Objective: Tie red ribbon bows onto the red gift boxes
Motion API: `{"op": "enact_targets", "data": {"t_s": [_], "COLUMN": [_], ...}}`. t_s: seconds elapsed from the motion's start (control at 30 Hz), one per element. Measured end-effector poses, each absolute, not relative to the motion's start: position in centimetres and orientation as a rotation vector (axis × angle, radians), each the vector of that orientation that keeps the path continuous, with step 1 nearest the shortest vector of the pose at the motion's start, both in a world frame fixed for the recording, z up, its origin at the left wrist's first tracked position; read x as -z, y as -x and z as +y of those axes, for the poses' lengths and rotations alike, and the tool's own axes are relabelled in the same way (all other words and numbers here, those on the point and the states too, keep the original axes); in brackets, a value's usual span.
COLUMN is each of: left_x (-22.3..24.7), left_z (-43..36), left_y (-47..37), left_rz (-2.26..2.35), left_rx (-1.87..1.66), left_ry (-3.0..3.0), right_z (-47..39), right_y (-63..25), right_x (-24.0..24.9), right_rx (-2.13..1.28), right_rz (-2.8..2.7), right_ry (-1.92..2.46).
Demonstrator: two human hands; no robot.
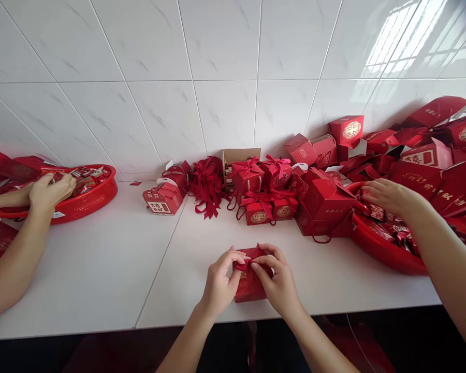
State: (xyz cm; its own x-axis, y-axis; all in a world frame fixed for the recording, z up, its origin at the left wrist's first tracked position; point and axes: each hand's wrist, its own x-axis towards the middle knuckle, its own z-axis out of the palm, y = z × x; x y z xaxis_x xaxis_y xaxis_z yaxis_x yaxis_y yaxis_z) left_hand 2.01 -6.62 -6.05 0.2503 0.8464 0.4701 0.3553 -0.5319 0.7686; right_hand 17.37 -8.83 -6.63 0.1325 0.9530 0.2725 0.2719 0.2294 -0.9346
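Observation:
A small red gift box (251, 294) sits near the front edge of the white table, between my hands. On its top is a red ribbon (245, 264) gathered in a bow. My left hand (224, 277) pinches the ribbon's left loop between thumb and fingers. From the right, my right hand (276, 275) closes its thumb and index finger on the ribbon by the knot. Fingers cover parts of the box top. Behind it stand several red boxes with bows (258, 211), and a pile of red ribbons (207, 181) lies to their left.
At the left, another person's hands (50, 191) are over a red basket (97, 202) of wrapped sweets. Another hand (392, 197) reaches into a red basket (384, 256) at the right. Red boxes (423, 176) are heaped along the tiled wall; two stand at centre-left (165, 199).

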Motion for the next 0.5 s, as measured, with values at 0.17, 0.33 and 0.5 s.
{"op": "enact_targets", "data": {"t_s": [0.17, 0.33, 0.5], "left_x": [6.0, 6.1, 6.2], "left_z": [-6.6, -6.3, -6.5], "left_y": [-2.3, -2.4, -2.6], "left_rz": [1.101, 1.099, 1.081], "left_rx": [-1.255, -1.238, -1.264], "left_ry": [-1.944, -1.915, -1.864], "right_z": [-8.7, -8.4, -8.6], "right_y": [-17.5, -18.3, -18.4], "right_x": [6.4, 6.5, 6.6], "right_rx": [-0.888, -0.959, -0.973], "right_rz": [-1.394, -1.477, -1.505], "right_ry": [1.282, 1.266, 1.238]}}
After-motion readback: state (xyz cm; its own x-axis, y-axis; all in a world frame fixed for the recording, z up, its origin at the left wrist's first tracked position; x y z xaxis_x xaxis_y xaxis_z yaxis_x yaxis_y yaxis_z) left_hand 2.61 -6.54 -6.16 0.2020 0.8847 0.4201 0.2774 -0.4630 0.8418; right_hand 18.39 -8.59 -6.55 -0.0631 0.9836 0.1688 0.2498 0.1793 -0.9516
